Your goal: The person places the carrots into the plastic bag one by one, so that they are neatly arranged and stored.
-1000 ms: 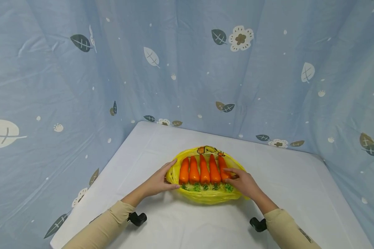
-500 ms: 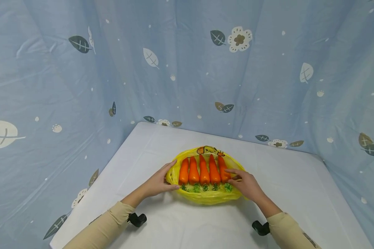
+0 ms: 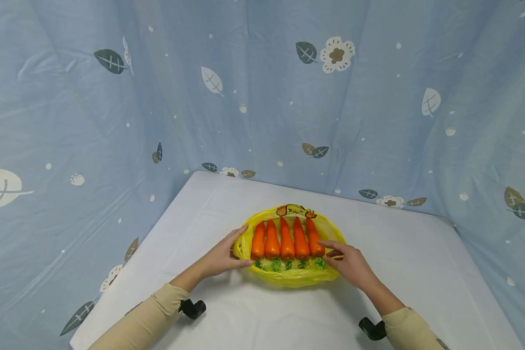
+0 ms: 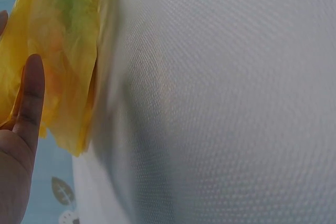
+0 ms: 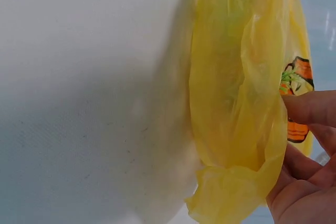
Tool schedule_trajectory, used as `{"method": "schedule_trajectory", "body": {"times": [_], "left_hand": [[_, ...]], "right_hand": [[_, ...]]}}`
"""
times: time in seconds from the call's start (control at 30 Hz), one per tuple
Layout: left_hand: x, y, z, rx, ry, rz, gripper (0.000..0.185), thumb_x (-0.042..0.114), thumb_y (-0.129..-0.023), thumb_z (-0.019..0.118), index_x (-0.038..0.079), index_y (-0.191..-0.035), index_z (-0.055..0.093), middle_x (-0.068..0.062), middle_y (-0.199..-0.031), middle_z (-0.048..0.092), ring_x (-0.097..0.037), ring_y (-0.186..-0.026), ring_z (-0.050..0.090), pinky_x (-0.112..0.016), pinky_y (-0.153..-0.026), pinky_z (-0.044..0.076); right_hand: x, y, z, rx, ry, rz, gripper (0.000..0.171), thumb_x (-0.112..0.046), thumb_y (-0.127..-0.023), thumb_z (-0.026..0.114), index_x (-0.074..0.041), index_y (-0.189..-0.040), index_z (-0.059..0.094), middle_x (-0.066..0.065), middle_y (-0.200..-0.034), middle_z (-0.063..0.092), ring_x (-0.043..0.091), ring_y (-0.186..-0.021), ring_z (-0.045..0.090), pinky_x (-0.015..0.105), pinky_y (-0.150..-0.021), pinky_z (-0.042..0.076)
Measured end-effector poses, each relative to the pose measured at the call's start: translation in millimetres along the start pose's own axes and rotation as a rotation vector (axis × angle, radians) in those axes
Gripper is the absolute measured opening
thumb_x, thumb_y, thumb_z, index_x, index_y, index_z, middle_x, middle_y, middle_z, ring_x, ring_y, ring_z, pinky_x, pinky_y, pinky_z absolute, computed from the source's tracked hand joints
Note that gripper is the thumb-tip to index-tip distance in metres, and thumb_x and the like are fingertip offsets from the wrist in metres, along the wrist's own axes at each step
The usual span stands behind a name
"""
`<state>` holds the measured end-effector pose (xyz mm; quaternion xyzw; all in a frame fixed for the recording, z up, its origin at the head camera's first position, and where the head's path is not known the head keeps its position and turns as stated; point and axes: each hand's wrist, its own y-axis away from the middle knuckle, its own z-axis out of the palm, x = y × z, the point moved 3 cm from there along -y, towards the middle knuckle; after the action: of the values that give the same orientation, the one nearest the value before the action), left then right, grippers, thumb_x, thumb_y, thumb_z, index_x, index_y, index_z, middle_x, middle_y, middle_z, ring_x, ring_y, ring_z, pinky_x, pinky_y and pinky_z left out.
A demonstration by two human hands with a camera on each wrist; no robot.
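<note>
A yellow plastic bag (image 3: 284, 278) lies with its mouth spread wide. Several orange toy carrots (image 3: 287, 245) lie side by side in it, green tops toward the person. My left hand (image 3: 220, 253) holds the bag's left end, its thumb along the front side and fingers at the back; in the left wrist view the thumb (image 4: 32, 95) lies straight against the plastic. My right hand (image 3: 349, 265) is over the bag's right rim, fingertips close beside the rightmost carrot (image 3: 315, 238), loosely bent. In the right wrist view, yellow film (image 5: 236, 93) partly hides these fingers.
A white-covered table (image 3: 262, 321) lies under the bag. Blue curtains (image 3: 262, 97) with leaf and flower prints hang behind it and along its sides. Black wrist-worn devices (image 3: 192, 308) jut out beside both sleeves.
My right hand has drawn back slightly to the right, away from the rightmost carrot. The left hand and the carrots stay where they were.
</note>
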<state>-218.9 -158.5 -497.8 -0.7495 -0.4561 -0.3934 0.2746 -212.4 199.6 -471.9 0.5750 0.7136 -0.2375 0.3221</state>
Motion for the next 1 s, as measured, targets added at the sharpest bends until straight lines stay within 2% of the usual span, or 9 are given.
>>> {"method": "schedule_trajectory", "body": {"times": [0.27, 0.43, 0.63, 0.8, 1.0], "left_hand": [[-0.2, -0.8, -1.1, 0.002, -0.009, 0.009, 0.098, 0.028, -0.087, 0.083, 0.011, -0.163, 0.023, -0.017, -0.164, 0.027, -0.038, -0.148, 0.032, -0.058, -0.117, 0.03], [0.5, -1.3, -2.0, 0.004, -0.012, 0.013, 0.099, 0.03, -0.087, 0.083, 0.01, -0.163, 0.023, -0.016, -0.165, 0.026, -0.038, -0.149, 0.03, -0.058, -0.118, 0.028], [-1.2, -3.6, -3.0, 0.003, -0.014, 0.026, 0.099, 0.03, -0.087, 0.083, 0.01, -0.163, 0.022, -0.015, -0.165, 0.028, -0.036, -0.148, 0.031, -0.055, -0.118, 0.029], [-0.4, -4.0, -3.8, 0.003, -0.012, 0.029, 0.1, 0.03, -0.087, 0.083, 0.012, -0.164, 0.021, -0.015, -0.165, 0.027, -0.036, -0.148, 0.031, -0.056, -0.117, 0.03], [-0.2, -1.6, -4.4, 0.012, -0.01, 0.039, 0.098, 0.027, -0.09, 0.079, 0.023, -0.165, 0.017, -0.014, -0.166, 0.024, -0.036, -0.15, 0.028, -0.057, -0.117, 0.03]], "right_hand": [[-6, 8, -4, -0.027, -0.012, -0.045, 0.051, 0.001, -0.094, 0.063, -0.009, -0.144, 0.058, 0.018, -0.137, 0.062, 0.029, -0.108, 0.067, 0.04, -0.086, 0.059], [-8, 11, -5, -0.055, -0.021, -0.026, 0.061, 0.002, -0.093, 0.054, -0.01, -0.152, 0.045, 0.02, -0.139, 0.059, 0.028, -0.109, 0.066, 0.032, -0.079, 0.057], [-9, 15, -5, -0.071, -0.047, -0.032, 0.064, 0.003, -0.096, 0.053, -0.011, -0.156, 0.035, 0.022, -0.142, 0.056, 0.029, -0.103, 0.064, 0.027, -0.07, 0.057], [-11, 18, -7, -0.069, -0.089, -0.033, 0.064, 0.002, -0.098, 0.054, -0.015, -0.156, 0.035, 0.022, -0.143, 0.055, 0.031, -0.099, 0.063, 0.028, -0.066, 0.058], [-12, 22, -11, -0.045, -0.126, -0.038, 0.058, 0.0, -0.099, 0.056, -0.015, -0.153, 0.041, 0.021, -0.141, 0.057, 0.028, -0.098, 0.065, 0.027, -0.07, 0.058]]}}
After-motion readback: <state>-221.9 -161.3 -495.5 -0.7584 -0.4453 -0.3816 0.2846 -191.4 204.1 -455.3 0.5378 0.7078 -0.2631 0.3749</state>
